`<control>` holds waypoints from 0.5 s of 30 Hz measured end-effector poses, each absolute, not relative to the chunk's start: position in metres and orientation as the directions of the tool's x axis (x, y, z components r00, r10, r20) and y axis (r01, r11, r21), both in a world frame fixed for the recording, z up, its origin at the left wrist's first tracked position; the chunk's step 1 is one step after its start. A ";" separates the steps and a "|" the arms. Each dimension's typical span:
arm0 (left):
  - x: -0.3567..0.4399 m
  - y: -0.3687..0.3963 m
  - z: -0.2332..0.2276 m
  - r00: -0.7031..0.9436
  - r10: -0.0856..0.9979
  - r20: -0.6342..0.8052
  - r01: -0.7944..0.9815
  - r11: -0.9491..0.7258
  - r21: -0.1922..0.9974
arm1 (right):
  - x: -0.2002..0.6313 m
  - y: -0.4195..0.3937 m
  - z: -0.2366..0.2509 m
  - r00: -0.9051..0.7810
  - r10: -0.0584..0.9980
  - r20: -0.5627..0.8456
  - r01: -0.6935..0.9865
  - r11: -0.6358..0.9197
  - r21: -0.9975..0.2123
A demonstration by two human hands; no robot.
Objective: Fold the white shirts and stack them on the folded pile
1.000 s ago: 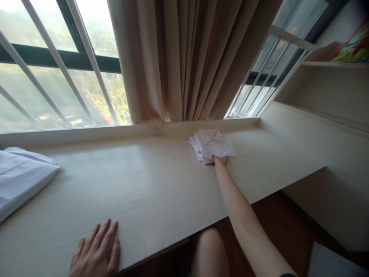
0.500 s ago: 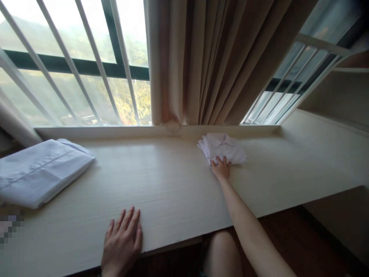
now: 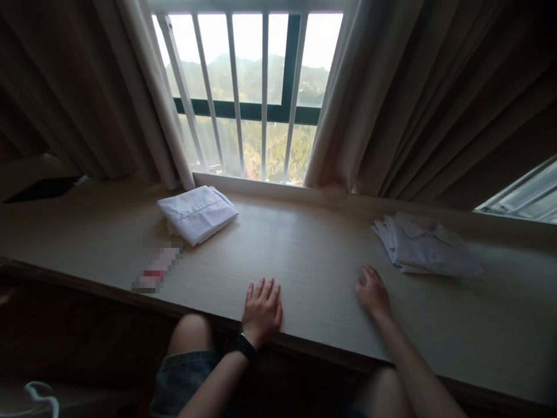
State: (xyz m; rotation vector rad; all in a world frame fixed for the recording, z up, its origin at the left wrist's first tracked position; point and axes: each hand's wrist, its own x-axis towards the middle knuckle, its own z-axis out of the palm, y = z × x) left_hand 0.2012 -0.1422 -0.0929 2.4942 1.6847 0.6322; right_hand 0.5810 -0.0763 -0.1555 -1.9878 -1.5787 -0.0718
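Desk (image 3: 313, 244): I look down, through the head camera, on a long desk with a pale top, which runs under the window (image 3: 252, 81).
Left hand (image 3: 262, 313): it lies palm down near the front edge of the desk. The fingers are straight and a little apart, and they have hold of nothing; only the desk is under them. A dark watch (image 3: 246, 347) is on this wrist.
Right hand (image 3: 373, 290): it is near the folded shirt, at its left and nearer to the person, with a strip of desk between. Its fingers look loosely bent, but they are blurred, so I cannot tell how far they open. I see no thing in them, and I cannot tell if they touch the desk.
Folded shirt (image 3: 429, 247): it lies on the right part of the desk, with the collar at the far side and the layers showing at its left edge.
Folded white cloth (image 3: 198, 215): it lies left of both hands, well apart from them, near the window.
Pixelated thing (image 3: 157, 268): it is pale with a red patch, between this cloth and the front edge; I cannot tell what it is.
Window: white bars stand before it, with a curtain on each side, and I see hills and trees outside.
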 end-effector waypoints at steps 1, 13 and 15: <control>0.200 -0.144 -0.093 0.320 0.895 0.309 0.870 -0.407 0.278 | 0.568 -0.085 -0.160 0.281 0.886 0.369 0.904 -0.115 -0.411; 0.087 -0.018 -0.040 0.420 0.871 0.256 0.901 -0.433 -0.004 | 0.548 -0.097 -0.166 0.311 0.851 0.424 0.918 -0.152 -0.367; 0.062 0.013 -0.019 0.257 0.916 0.307 0.964 -0.266 -0.015 | 0.546 -0.097 -0.165 0.315 0.847 0.428 0.916 -0.153 -0.371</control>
